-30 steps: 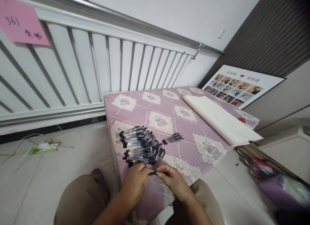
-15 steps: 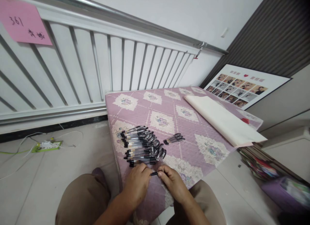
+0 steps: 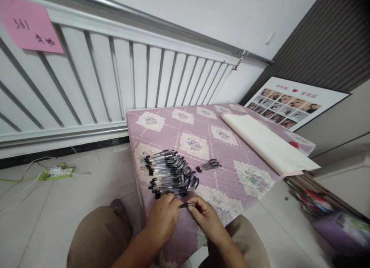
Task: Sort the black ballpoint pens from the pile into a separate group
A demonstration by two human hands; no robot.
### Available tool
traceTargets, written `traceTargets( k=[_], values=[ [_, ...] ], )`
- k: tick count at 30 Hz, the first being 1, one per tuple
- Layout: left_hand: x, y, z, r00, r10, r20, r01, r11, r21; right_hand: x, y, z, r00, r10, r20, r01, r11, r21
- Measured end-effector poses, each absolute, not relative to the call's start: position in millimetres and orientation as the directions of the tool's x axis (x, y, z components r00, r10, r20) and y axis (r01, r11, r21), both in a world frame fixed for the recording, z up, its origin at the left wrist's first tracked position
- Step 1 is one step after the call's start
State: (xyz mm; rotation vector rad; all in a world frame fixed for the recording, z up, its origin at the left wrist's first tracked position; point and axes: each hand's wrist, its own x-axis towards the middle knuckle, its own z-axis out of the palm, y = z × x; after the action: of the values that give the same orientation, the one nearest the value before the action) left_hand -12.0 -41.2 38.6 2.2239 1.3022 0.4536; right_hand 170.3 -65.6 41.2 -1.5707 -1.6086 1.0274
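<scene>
My left hand [image 3: 164,215] is closed around a black pen [image 3: 184,205], whose front end sticks out to the right between my two hands. My right hand [image 3: 206,218] pinches that end between thumb and forefinger, with a bit of pale, metal-looking tip just showing. Most of the barrel is hidden in my left hand. Right beyond my knuckles lies a pile of clear-barrelled pens with black ends [image 3: 170,171], roughly side by side. A smaller group of several pens [image 3: 208,165] is set apart to its right.
A purple flowered cloth [image 3: 199,123] covers the table. A large folded cream sheet [image 3: 254,143] rests on its right side. Behind stands a white radiator [image 3: 138,73]; a framed photo board [image 3: 289,104] leans at the right. On the floor at left is a green power strip [image 3: 56,173] with cables.
My right fingertips have shifted slightly rightward along the pen, and a little more of its front end shows between my hands. The pens on the cloth have not moved.
</scene>
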Motion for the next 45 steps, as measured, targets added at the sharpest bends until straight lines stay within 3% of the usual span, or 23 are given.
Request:
traceTargets(
  k=[6, 12, 18, 24, 31, 37, 45],
  values=[
    [-12.6, -42.8, 41.6, 0.489, 0.872, 0.027, 0.7, -0.41, 0.585, 166.5, -65.1, 43.1, -0.049, 0.998, -0.045, 0.551, -0.011, -0.834],
    [-13.0, -42.0, 40.9, 0.482, 0.876, -0.001, 0.717, -0.393, 0.576, 167.0, -64.6, 42.4, -0.067, 0.996, -0.051, 0.448, -0.016, -0.894],
    [-12.7, -43.7, 39.6, 0.492, 0.87, 0.029, 0.695, -0.413, 0.589, 166.2, -64.5, 40.5, -0.029, 0.999, -0.037, 0.54, -0.015, -0.842],
    [-13.3, -44.5, 38.3, 0.48, 0.877, 0.019, 0.695, -0.394, 0.601, 166.2, -64.0, 42.4, -0.05, 0.998, -0.027, 0.426, -0.003, -0.905],
    [-12.0, -44.7, 34.9, 0.485, 0.874, 0.027, 0.676, -0.394, 0.623, 162.5, -63.3, 40.9, 0.022, 0.999, -0.025, 0.536, -0.033, -0.844],
    [-13.4, -43.0, 39.3, 0.467, 0.884, -0.012, 0.706, -0.365, 0.607, 166.8, -63.1, 40.8, -0.039, 0.998, -0.053, 0.37, -0.035, -0.928],
    [-13.4, -42.1, 37.7, 0.476, 0.879, -0.008, 0.699, -0.373, 0.611, 166.2, -63.7, 38.5, 0.022, 0.997, -0.078, 0.446, -0.08, -0.891]
  ],
)
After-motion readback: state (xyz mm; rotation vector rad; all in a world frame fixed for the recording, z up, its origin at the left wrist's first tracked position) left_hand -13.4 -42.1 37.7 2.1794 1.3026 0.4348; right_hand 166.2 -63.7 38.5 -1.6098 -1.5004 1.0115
